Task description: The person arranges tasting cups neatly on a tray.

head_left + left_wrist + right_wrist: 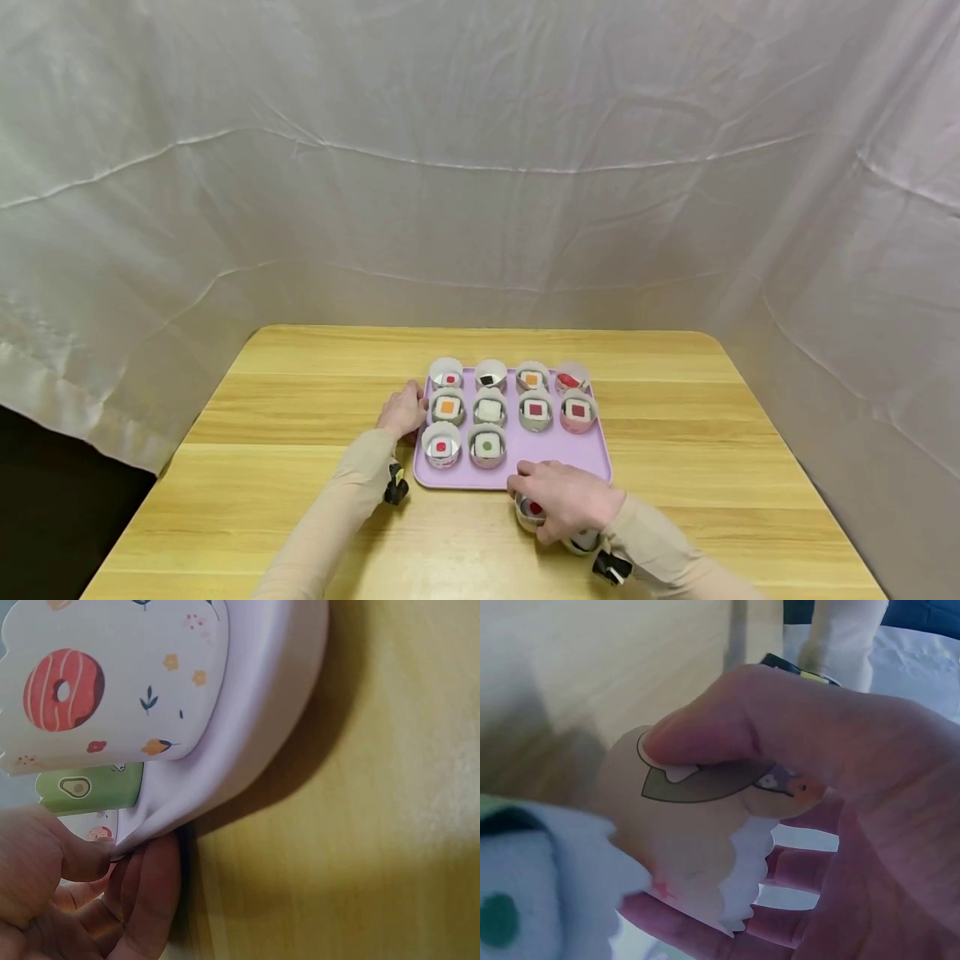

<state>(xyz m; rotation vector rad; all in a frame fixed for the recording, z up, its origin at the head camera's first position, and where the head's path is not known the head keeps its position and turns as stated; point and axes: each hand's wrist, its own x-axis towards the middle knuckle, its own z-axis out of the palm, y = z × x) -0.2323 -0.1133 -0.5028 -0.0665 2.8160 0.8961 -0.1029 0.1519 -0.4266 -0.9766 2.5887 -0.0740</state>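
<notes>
My left hand (402, 412) pinches the left rim of a lilac tray (555, 454), thumb above and fingers below in the left wrist view. My right hand (572, 496) grips a paper baking cup (682, 836) at the tray's front right edge; its thumb presses the printed wall and the fingers wrap the far side. Inside that cup, a dark red centre shows in the head view. Another cup (583, 543) stands close under the right wrist, partly hidden; in the right wrist view a white piece with a green dot (499, 919) sits in it.
Several paper cups with toy sushi pieces stand in rows on the tray, among them an orange-centred one (447, 407), a green-centred one (487, 446) and a red piece (567, 381). The wooden table (300, 483) is surrounded by pale curtains (480, 208).
</notes>
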